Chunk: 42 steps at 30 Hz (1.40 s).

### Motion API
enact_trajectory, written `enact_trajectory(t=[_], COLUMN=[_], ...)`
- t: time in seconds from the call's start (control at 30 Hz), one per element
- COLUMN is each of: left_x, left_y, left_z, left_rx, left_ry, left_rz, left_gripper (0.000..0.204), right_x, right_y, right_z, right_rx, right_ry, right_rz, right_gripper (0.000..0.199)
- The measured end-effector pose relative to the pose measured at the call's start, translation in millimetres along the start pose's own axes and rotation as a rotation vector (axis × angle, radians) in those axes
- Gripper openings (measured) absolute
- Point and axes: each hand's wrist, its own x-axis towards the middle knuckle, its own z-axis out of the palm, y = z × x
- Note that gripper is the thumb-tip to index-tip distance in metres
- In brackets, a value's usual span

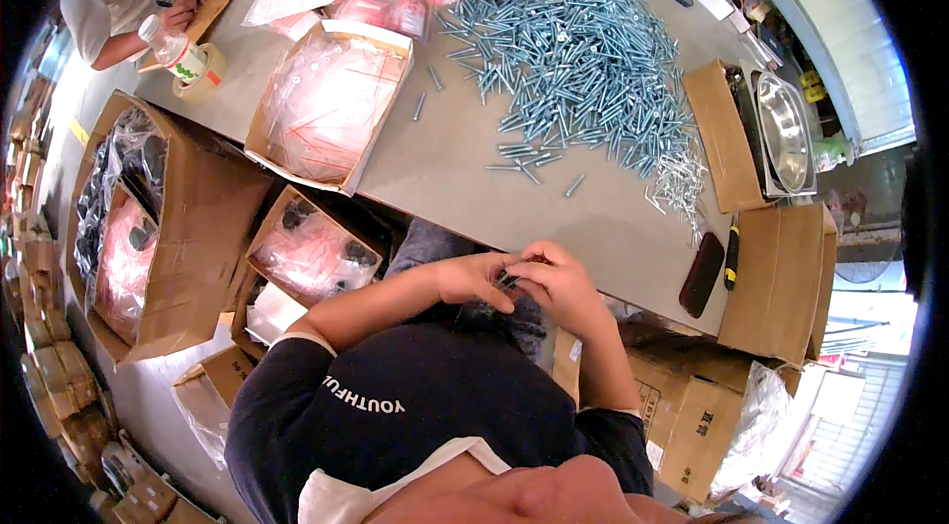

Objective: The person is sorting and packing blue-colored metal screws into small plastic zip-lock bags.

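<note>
Left hand [469, 280] half-curled round small parts [507, 279] by table [445, 173] edge; right hand [560, 289] bent over them, grip unclear; bolts [583, 64] heaped toward far edge

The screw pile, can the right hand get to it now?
Probably yes: only a few loose screws lie on the table between the right hand and the pile. But it seems busy with a small dark thing, so it might have to let go first.

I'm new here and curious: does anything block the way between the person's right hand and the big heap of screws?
Nothing visible blocks it. Between the right hand and the heap of screws, a loose screw lies on the grey tabletop, short of the heap.
</note>
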Motion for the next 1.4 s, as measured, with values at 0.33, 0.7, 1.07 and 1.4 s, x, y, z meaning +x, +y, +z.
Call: enact_trajectory(t=[0.33, 0.7, 1.07, 1.4], left_x=[-11, -20, -13, -5], left_y=[11, -28, -27, -5], left_z=[1, 10, -10, -12], left_rx=[0.286, 0.280, 0.094, -0.320], left_ry=[-0.046, -0.029, -0.002, 0.112], left_rz=[0.218, 0.108, -0.078, -0.186], left_gripper=[0.044, 0.058, 0.060, 0.064], right_x=[23, 71, 36, 18], right_y=[1, 83, 88, 28], right_z=[-37, -30, -46, 2], right_rx=[-0.110, -0.257, -0.334, 0.011], right_ry=[0.048, 0.131, 0.206, -0.167], right_rz=[0.239, 0.183, 0.266, 0.030], right_gripper=[0.020, 0.025, 0.025, 0.013])
